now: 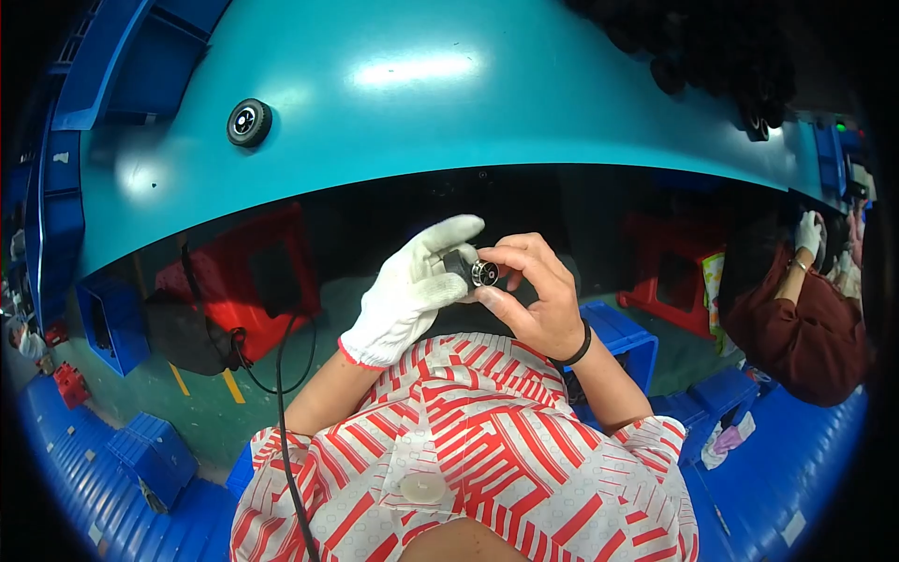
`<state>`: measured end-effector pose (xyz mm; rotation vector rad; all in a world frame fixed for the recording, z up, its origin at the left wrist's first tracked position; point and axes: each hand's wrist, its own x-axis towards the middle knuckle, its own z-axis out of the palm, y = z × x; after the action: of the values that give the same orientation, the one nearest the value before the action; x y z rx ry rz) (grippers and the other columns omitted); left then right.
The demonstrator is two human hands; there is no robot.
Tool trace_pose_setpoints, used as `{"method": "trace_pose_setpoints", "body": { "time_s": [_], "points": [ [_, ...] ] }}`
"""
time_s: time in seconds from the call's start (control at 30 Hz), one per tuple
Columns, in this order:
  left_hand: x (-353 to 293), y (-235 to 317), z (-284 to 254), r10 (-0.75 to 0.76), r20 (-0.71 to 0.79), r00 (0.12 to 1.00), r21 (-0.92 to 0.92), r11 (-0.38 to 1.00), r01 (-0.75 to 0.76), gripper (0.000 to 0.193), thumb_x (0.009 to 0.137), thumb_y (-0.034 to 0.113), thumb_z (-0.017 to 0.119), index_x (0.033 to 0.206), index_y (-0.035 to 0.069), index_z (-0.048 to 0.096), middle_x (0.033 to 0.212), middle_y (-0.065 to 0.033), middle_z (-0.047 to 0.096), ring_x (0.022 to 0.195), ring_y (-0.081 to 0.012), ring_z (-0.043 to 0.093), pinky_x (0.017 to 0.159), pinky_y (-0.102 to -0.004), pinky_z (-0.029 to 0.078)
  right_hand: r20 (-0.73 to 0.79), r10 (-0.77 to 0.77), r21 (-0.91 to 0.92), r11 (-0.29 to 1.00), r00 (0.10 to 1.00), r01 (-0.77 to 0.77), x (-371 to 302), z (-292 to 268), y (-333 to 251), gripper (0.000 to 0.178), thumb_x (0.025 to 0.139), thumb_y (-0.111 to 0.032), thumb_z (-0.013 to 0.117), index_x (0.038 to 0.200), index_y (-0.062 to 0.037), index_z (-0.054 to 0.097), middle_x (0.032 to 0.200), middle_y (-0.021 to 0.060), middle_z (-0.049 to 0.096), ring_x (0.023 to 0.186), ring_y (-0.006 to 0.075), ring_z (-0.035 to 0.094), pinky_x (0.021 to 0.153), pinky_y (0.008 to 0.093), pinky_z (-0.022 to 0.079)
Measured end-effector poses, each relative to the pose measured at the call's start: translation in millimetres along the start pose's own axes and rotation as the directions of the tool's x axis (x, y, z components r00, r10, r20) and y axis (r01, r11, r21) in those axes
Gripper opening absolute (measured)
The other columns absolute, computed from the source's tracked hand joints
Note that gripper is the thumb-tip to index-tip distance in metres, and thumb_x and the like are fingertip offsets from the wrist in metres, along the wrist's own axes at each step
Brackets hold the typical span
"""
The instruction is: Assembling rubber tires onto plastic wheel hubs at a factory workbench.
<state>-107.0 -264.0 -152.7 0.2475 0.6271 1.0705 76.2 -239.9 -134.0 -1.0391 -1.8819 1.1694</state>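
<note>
My left hand (405, 292), in a white knitted glove, is closed around the black tyre side of a small wheel (483, 273), its index finger stretched out above. From the other side my bare right hand (541, 298) pinches the wheel's rim between thumb and fingertips. The silver-spoked hub faces up and right; fingers cover part of the tyre. Both hands are in front of my body, short of the table edge. On the teal table (403, 122) a similar black wheel with a silver hub (248, 123) lies at the left.
Many black wheels (712, 66) are heaped at the table's far right. Blue crates (150, 70) stand at the left, with others on the floor. Red stools (243, 272) stand beneath the table edge. A black cable (281, 403) runs down my left side. Another person (805, 318) works at the right.
</note>
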Motion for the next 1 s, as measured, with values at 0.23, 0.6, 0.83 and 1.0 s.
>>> {"method": "trace_pose_setpoints", "body": {
  "time_s": [0.23, 0.6, 0.83, 1.0],
  "points": [
    [1.8, -5.3, -9.5, -0.07, -0.127, 0.989, 0.122, 0.989, 0.086, 0.026, 0.092, 0.01, 0.054, 0.113, -0.005, 0.053, 0.098, -0.0125, 0.061, 0.081, -0.0177, 0.064, 0.062, -0.0251, 0.057, -0.096, 0.159, 0.083, 0.985, 0.983, -0.152, -7.0, 3.1, 10.6, 0.033, 0.075, -0.003, 0.071, 0.106, -0.0016, 0.06, 0.1, 0.0098, 0.056, 0.078, 0.0147, 0.057, 0.061, 0.0239, 0.046],
    [-3.1, 0.8, 1.9, -0.085, -0.114, 0.99, -0.004, 0.996, 0.085, 0.043, 0.095, 0.016, 0.05, 0.131, -0.006, 0.042, 0.109, -0.0156, 0.059, 0.094, -0.0248, 0.065, 0.077, -0.0354, 0.057, -0.094, 0.137, -0.045, 0.989, 0.986, -0.142, -8.5, 5.1, 18.2, 0.033, 0.075, -0.005, 0.07, 0.106, -0.0026, 0.06, 0.1, 0.0099, 0.057, 0.078, 0.0163, 0.058, 0.062, 0.0254, 0.046],
    [-3.1, -1.6, -2.9, -0.081, -0.127, 0.989, -0.036, 0.996, 0.077, 0.041, 0.094, 0.012, 0.05, 0.129, -0.006, 0.043, 0.109, -0.0159, 0.06, 0.093, -0.025, 0.065, 0.076, -0.0338, 0.058, -0.086, 0.083, -0.074, 0.993, 0.993, -0.09, -6.7, 5.0, 14.1, 0.034, 0.075, -0.005, 0.071, 0.107, -0.0036, 0.06, 0.101, 0.01, 0.057, 0.078, 0.0171, 0.059, 0.062, 0.0254, 0.047],
    [-2.2, -3.6, -9.8, -0.062, -0.15, 0.987, 0.034, 0.997, 0.068, 0.037, 0.091, 0.007, 0.055, 0.124, -0.007, 0.047, 0.107, -0.0148, 0.061, 0.091, -0.0211, 0.065, 0.073, -0.0291, 0.058, -0.109, 0.062, -0.105, 0.992, 0.992, -0.073, -5.3, 4.7, 11.2, 0.034, 0.074, -0.004, 0.071, 0.107, -0.0038, 0.061, 0.101, 0.0105, 0.059, 0.078, 0.0181, 0.06, 0.062, 0.0263, 0.049]
  ]
}}
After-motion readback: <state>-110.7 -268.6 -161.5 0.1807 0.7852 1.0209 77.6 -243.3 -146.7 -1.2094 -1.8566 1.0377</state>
